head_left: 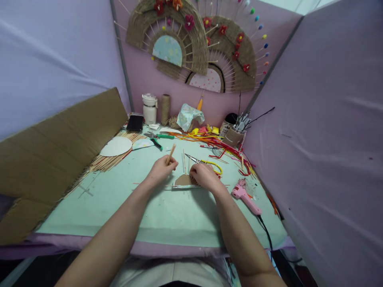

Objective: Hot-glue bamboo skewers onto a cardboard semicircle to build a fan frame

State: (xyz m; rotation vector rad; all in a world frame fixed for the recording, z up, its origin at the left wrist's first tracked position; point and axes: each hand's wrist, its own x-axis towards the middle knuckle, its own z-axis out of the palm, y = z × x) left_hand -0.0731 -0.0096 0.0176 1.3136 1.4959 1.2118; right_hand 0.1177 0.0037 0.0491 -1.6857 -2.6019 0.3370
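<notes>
My left hand (163, 169) is closed around a small bundle of thin wooden sticks (170, 153), whose ends point up past the fingers. To its right lies a brown cardboard half-circle (182, 180) with a pale strip along its straight edge. Thin sticks stick out from it, one of them a pale stick (184, 160) pointing away from me. My right hand (204, 175) is over the half-circle's right side, fingertips pinched together at its curved edge; what they hold is hidden. Scissors with yellow handles (216, 164) lie just beyond that hand.
A pink glue gun (245, 197) with a black cord rests at the right. Green-handled pliers (158, 137), a white oval (116, 146) and many loose sticks (104, 162) lie at the back left. A cardboard sheet (66, 139) leans along the left; red and orange pipe cleaners (206, 139) lie behind.
</notes>
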